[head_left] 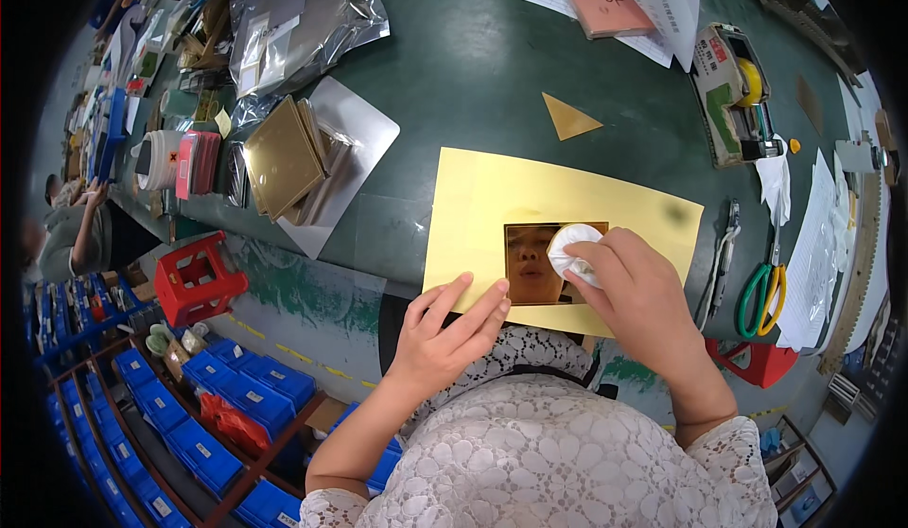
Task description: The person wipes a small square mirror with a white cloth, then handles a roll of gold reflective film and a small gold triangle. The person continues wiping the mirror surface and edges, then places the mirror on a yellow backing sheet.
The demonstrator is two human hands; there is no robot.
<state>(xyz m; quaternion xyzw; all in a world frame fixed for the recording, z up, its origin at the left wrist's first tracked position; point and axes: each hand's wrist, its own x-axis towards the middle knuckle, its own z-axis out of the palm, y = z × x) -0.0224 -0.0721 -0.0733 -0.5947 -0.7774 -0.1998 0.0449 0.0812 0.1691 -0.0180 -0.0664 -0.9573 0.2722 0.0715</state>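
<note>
A small rectangular mirror plate (535,261) is lying flat on a yellow sheet (530,197) near the front edge of the green table, reflecting what is above it. A crumpled white cloth (569,247) is pressing on the plate's right end, covering that corner.

Under your right hand (636,277), a soft white cloth wad (570,249) meets a small mirror-bright, gold-toned plate (537,265), glossy enough to throw back a reflection. Your left hand (445,325) steadies the smooth yellow sheet (530,197) beneath, satin rather than shiny. The worktop (473,65) is matt dark green. At ten o'clock lie brushed gold panels (282,157) and crinkled silvery foil bags (303,13); at three o'clock, scissors (764,282) with glossy green plastic handles.
</note>
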